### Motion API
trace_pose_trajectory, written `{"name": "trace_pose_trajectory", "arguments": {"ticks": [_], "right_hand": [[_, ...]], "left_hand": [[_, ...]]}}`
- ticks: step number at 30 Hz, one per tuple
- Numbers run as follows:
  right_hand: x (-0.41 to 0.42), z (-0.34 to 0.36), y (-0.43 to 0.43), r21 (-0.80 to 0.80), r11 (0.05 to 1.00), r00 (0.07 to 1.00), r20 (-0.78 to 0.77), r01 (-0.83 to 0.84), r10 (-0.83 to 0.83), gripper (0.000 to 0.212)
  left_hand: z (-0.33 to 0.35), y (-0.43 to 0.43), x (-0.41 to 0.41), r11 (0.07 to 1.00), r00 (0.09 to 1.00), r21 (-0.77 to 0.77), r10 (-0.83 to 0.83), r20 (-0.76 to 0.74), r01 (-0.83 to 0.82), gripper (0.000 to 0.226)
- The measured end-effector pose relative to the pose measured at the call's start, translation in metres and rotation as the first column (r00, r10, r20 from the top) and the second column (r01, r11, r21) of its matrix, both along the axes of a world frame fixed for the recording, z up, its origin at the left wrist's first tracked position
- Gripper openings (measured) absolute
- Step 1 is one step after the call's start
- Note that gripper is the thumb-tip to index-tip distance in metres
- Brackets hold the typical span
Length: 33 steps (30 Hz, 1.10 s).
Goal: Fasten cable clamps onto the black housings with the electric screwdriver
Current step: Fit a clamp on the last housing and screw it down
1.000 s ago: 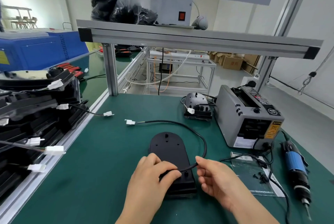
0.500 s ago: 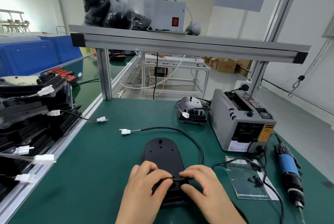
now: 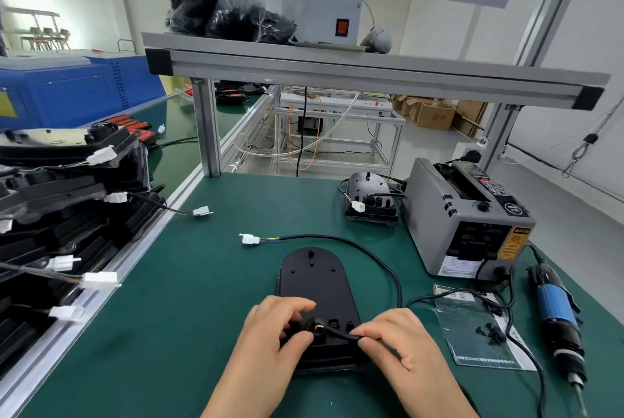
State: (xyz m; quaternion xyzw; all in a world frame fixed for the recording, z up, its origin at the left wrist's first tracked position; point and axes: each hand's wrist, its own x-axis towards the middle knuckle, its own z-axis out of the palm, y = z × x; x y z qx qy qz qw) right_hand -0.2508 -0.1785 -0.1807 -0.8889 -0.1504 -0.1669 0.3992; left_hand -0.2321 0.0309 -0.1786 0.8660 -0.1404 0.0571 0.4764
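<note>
Left hand (image 3: 270, 333) curled over near end of housing (image 3: 314, 279), thumb at cable root. Right hand (image 3: 401, 346) pinches cable (image 3: 378, 259) just beside it. I judge housing light, rigid, smooth: steady by edges. Cable limp, springy: hold near root. Housing flat on tabletop (image 3: 189, 299). Screwdriver (image 3: 557, 316) lies at right, untouched.

Figure: the person's body, seen from the head camera. Left hand (image 3: 273, 333) and right hand (image 3: 401, 346) are both bare. Each continues into a bare limb, the left forearm (image 3: 236, 394) and the right forearm (image 3: 445, 397), and both are cut off by the lower frame edge. Nail detail is too small to resolve.
</note>
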Motion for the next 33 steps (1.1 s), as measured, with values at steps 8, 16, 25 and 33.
{"name": "trace_pose_trajectory", "arguments": {"ticks": [8, 16, 25, 33], "right_hand": [[0.0, -0.001, 0.002, -0.013, 1.0, 1.0, 0.01, 0.0, 0.0, 0.018], [0.0, 0.0, 0.004, -0.004, 0.998, 0.998, 0.001, 0.059, -0.059, 0.012], [-0.002, -0.006, 0.005, 0.046, 0.997, 0.997, -0.046, 0.066, -0.064, 0.016], [0.002, -0.009, 0.001, 0.059, 0.997, 0.987, -0.159, 0.042, -0.032, 0.01]], "left_hand": [[0.011, -0.022, -0.009, 0.993, 0.995, 0.058, 0.104, -0.007, -0.104, 0.008], [0.011, -0.022, -0.006, 0.991, 0.991, 0.018, 0.132, 0.034, -0.133, 0.01], [0.006, -0.022, -0.009, 0.974, 0.935, 0.192, 0.042, 0.353, -0.116, 0.03], [0.005, -0.023, -0.012, 0.97, 0.925, 0.2, 0.056, 0.375, -0.14, 0.027]]}}
